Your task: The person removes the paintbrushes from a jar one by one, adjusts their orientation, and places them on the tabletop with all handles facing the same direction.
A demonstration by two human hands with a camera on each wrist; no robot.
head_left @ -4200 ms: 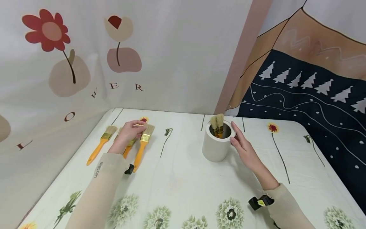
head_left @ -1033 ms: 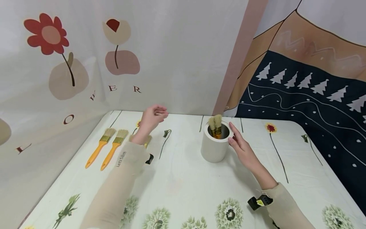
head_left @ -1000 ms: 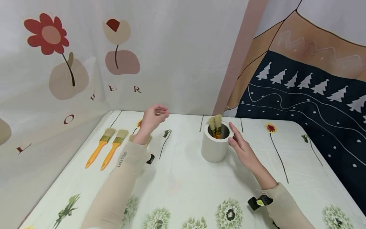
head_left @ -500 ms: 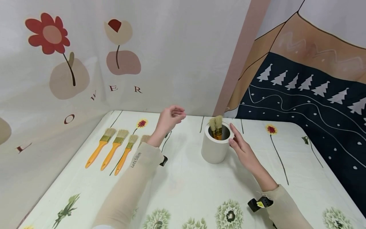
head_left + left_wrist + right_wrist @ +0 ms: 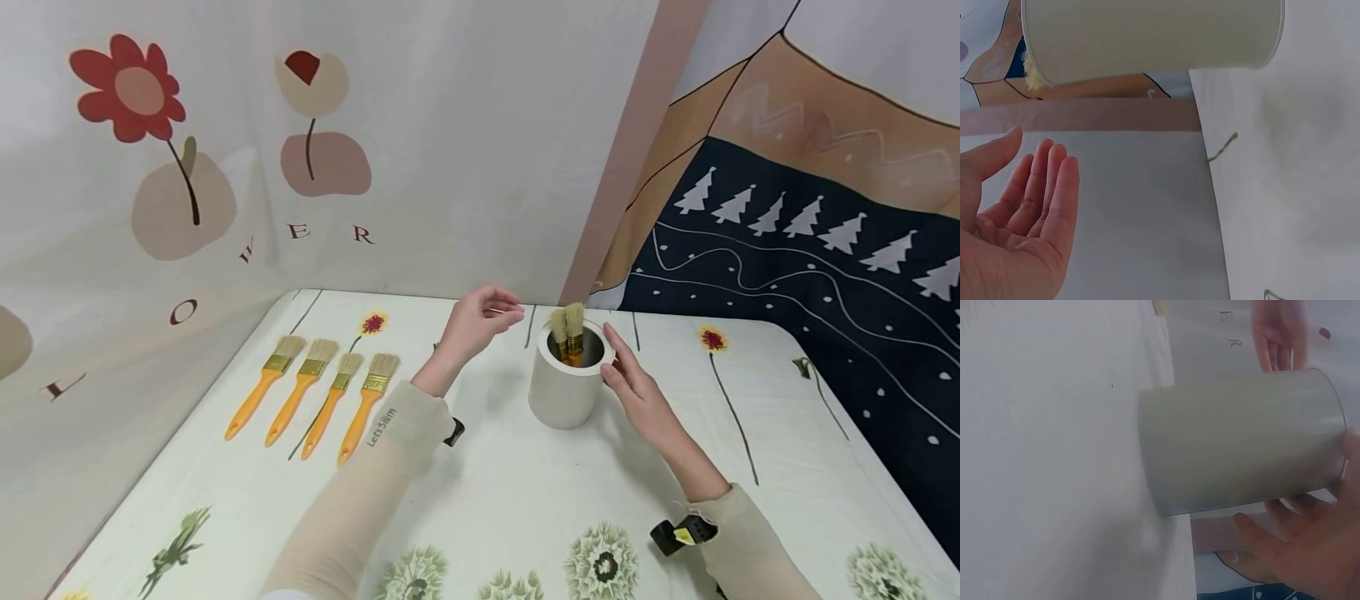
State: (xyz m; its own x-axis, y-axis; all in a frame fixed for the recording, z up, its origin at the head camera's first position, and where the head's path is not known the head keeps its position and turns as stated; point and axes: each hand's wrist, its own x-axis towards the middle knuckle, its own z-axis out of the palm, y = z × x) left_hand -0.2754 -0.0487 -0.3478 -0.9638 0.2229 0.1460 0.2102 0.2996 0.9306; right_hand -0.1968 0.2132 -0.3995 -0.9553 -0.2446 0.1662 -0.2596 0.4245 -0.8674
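My left hand is over the back of the table, left of a white cylindrical holder. Nothing is between its fingers; in the left wrist view the left hand shows gently bent fingers with the thumb apart. Two paintbrushes stand bristles up in the holder, their handles mostly hidden inside. My right hand touches the holder's right side near the rim, fingers extended. In the right wrist view, the right hand lies along the holder's wall.
Several flat paintbrushes with orange handles lie in a row on the left, the nearest to my left arm being one paintbrush. The table has a white flower-print cloth. A printed hanging rises behind its back edge.
My left hand has moved right, from over the row of paintbrushes to near the holder, uncovering the rightmost brushes. My right hand stays at the holder.
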